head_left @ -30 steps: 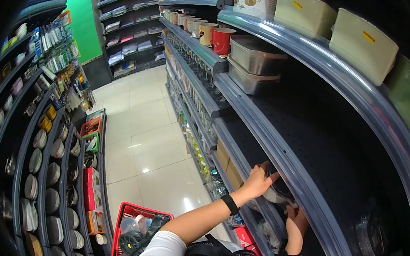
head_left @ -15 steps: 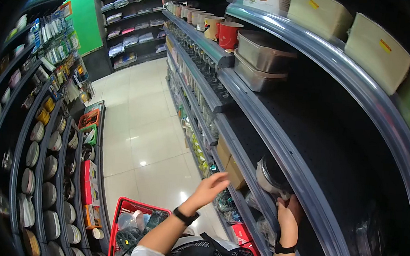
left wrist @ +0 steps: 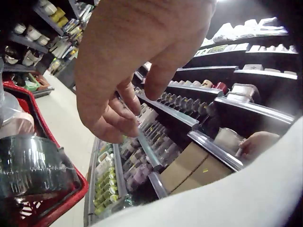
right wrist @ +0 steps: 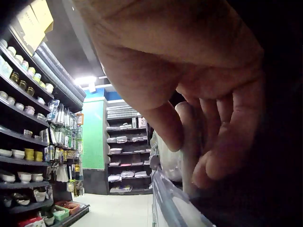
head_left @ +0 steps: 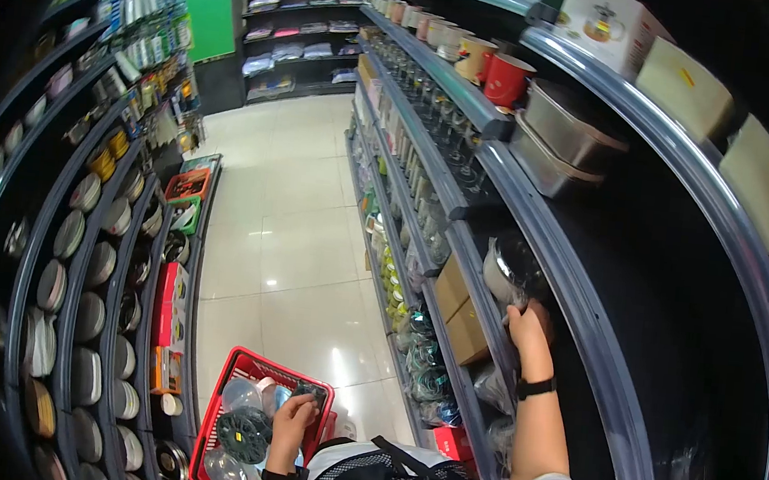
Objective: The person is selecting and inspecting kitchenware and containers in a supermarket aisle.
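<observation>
On a right-hand shelf sits a plastic-wrapped pot [head_left: 500, 274], and my right hand [head_left: 531, 333] grips its handle. The right wrist view shows the thumb and fingers of my right hand [right wrist: 189, 71] curled round the pale handle [right wrist: 189, 125]. My left hand [head_left: 290, 427] hangs over a red basket [head_left: 224, 391]; in the left wrist view the fingers of my left hand [left wrist: 137, 61] are loosely bent and hold nothing. Inside the basket are a dark glossy piece of cookware [head_left: 243, 435] and clear wrapped items.
Cardboard boxes [head_left: 462, 317] stand beside the pot. Metal containers [head_left: 566, 133] and a red mug [head_left: 508, 79] occupy the shelf above. The left shelves hold stacked dishes [head_left: 86, 373]. A tiled aisle [head_left: 294, 222] runs between the shelves.
My left hand has come off the pot and moved left and down to the basket. My right hand remains at the pot's handle. The head view has shifted, moving the shelves within it.
</observation>
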`<state>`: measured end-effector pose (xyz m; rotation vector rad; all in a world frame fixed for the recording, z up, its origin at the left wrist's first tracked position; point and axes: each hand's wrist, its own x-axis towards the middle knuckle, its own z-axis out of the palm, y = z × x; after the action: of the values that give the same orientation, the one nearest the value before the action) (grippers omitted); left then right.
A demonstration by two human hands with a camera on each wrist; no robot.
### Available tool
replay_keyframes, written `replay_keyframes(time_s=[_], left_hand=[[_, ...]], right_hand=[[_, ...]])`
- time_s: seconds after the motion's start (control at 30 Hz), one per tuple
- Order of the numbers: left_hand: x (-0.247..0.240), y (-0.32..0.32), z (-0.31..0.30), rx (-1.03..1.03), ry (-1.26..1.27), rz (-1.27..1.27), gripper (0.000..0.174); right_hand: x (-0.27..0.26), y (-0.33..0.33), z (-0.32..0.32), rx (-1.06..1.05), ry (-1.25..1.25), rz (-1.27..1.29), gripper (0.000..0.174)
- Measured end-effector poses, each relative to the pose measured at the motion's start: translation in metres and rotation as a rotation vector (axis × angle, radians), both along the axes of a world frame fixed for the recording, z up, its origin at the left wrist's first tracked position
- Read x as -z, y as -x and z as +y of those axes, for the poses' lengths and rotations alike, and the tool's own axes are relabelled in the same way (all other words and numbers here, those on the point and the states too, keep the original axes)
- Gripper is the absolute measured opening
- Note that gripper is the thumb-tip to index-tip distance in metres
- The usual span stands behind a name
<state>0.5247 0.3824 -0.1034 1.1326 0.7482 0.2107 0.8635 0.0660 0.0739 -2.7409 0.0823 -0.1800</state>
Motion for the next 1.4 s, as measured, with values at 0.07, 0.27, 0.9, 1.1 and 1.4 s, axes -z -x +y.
replay_keyframes(time_s=[0.07,0.27,0.9,1.1,1.4], left_hand=[[-0.004,-0.005,-0.005,-0.045,-0.03,-0.1,0.024],[-0.016,0.007,-0.015,-0.037,-0.228,-0.048,0.023],[-0.001,0.019,-0.031,-0.047,-0.356,-0.032,0.025],[-0.012,0.028,-0.022,-0.139,-0.304,-0.025,0.02],[-0.005,0.032,-0.025,-0.116,-0.265,0.008,0.019]], right_hand=[[0.004,-0.026,0.013,-0.014,0.009,-0.016,0.043],[0.042,-0.1,0.031,-0.083,-0.046,-0.071,0.037],[0.076,-0.157,0.037,-0.193,-0.367,0.157,0.031],[0.1,-0.167,0.025,-0.322,-0.086,-0.209,0.027],[0.014,-0.127,0.012,-0.301,-0.504,0.281,0.015]])
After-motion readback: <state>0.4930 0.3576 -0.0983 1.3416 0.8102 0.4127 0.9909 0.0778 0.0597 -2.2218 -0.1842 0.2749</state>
